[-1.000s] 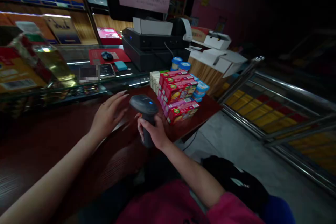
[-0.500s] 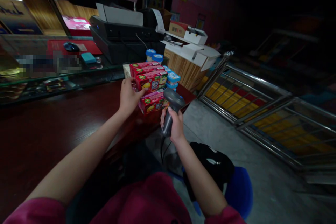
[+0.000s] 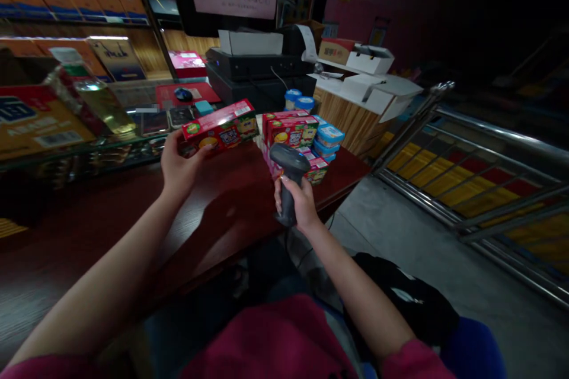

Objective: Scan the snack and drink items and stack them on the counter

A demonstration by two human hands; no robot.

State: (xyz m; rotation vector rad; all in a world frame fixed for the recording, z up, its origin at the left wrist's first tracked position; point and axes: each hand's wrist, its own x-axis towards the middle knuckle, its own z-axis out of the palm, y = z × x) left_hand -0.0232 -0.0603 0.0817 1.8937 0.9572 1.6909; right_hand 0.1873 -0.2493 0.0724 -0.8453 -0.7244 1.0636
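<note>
My left hand point(image 3: 182, 160) grips a red snack box point(image 3: 222, 128) by its left end and holds it tilted above the dark red counter point(image 3: 208, 213). Fingers of my right hand point(image 3: 299, 198) wrap round the handle of a grey barcode scanner point(image 3: 288, 160), its cable hanging down. Behind the scanner is a stack of similar red boxes point(image 3: 293, 130), partly hidden by it. Right beside the stack are several small tubs with blue lids point(image 3: 329, 133). Two taller blue-lidded tubs point(image 3: 304, 103) stand behind.
A glass display counter with a bottle point(image 3: 104, 103) and an orange carton point(image 3: 40, 124) lies left. At the back stand a black cash drawer point(image 3: 262, 80) and a mouse point(image 3: 183, 94). Metal railings point(image 3: 498, 130) run along the right. A blue stool point(image 3: 475, 349) is lower right.
My left hand has lifted a red box off the stack and carried it left. The scanner stays in my right hand near the stack. The view has turned left.
</note>
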